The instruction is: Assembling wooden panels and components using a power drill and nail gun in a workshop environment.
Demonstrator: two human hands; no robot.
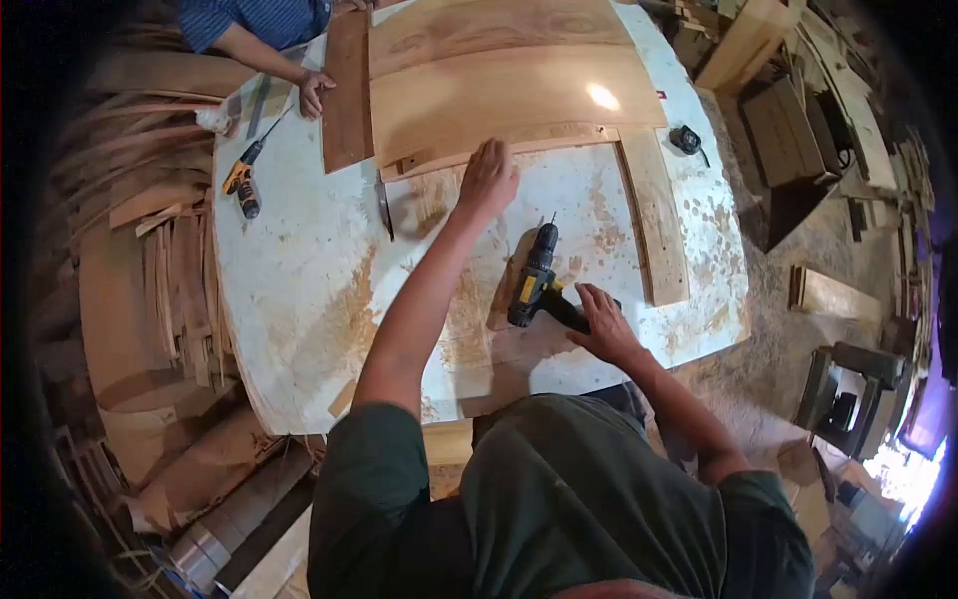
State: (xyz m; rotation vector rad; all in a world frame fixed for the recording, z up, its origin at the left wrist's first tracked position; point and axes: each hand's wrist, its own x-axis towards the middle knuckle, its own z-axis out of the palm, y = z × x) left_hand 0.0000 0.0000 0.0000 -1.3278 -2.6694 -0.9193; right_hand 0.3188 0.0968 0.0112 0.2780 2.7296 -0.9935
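Observation:
My left hand (489, 182) is at the near edge of a large, pale wood panel (499, 85), its fingers bent and bunched together. Whatever they may hold is hidden. My right hand (607, 324) is closed round the handle end of a black and yellow cordless drill (534, 283). That drill lies on the white, glue-stained table (309, 270), its bit pointing away from me. A narrow board (654, 220) runs toward me from the panel's right corner. Along the panel's near edge is a wooden strip (529, 135) with small dark holes.
Across the table at left, a co-worker's hand (314, 93) rests by a darker board (346, 100). A second yellow and black drill (244, 180) lies at the left edge. A black tape measure (687, 140) sits at right. Stacked wood offcuts (180, 280) stand on the left.

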